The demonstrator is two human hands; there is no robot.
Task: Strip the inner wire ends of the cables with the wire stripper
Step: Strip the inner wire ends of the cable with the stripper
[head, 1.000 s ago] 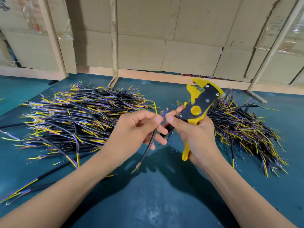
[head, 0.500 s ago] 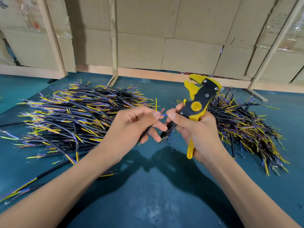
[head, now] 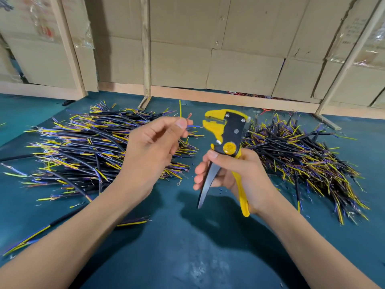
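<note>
Left hand [head: 154, 147] pinches a cable end, fanning its yellow wire [head: 180, 108] upward and blue wire [head: 192, 126] sideways toward the wire stripper [head: 226, 135] head — likely so one wire feeds alone — right hand [head: 239, 174] curled around handles.

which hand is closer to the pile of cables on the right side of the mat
Right. The right hand, gripping the wire stripper, sits just beside the right pile; the left hand is across the stripper, over the left pile.
</note>
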